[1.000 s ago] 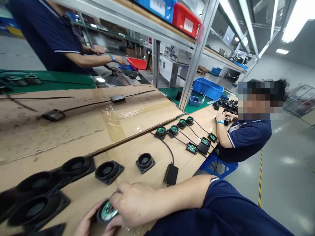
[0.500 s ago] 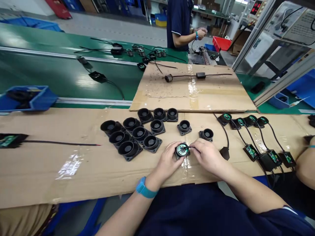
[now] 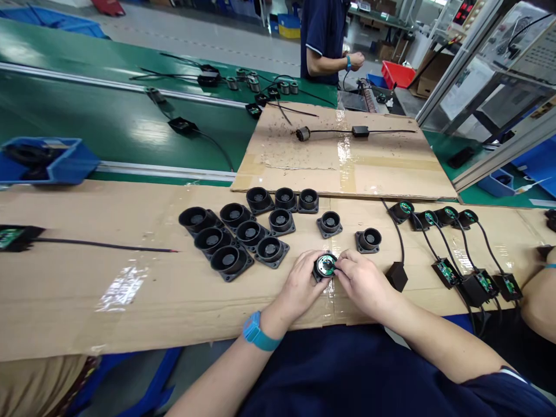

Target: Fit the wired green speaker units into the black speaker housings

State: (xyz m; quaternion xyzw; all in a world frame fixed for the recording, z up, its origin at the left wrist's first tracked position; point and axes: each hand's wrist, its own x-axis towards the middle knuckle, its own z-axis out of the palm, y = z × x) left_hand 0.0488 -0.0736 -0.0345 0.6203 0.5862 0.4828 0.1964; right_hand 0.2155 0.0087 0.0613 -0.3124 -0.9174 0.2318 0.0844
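My left hand (image 3: 303, 281) steadies a black square-based housing with a round green circuit board (image 3: 324, 266) facing up, its fingers around the left side. My right hand (image 3: 364, 282) is closed in a pinch at the board's right edge. Something thin and dark shows at its fingertips, mostly hidden, and I cannot make out what it is. Left of my hands stand several black round fan housings (image 3: 269, 249) in rows. Two more stand apart, one housing (image 3: 329, 224) behind the board and another housing (image 3: 369, 239) behind my right hand.
Cabled units with green boards (image 3: 445, 272) lie on the right, beside a black box (image 3: 397, 276). A raised cardboard sheet (image 3: 391, 168) bears a cabled motor. Blue bin (image 3: 72, 165) at left. A person (image 3: 324, 40) works beyond; another person's arm (image 3: 538, 295) is at right.
My right fingertips have come closer to the board, and less of the thin dark piece shows. My left hand keeps its hold. The whole view has shifted slightly.
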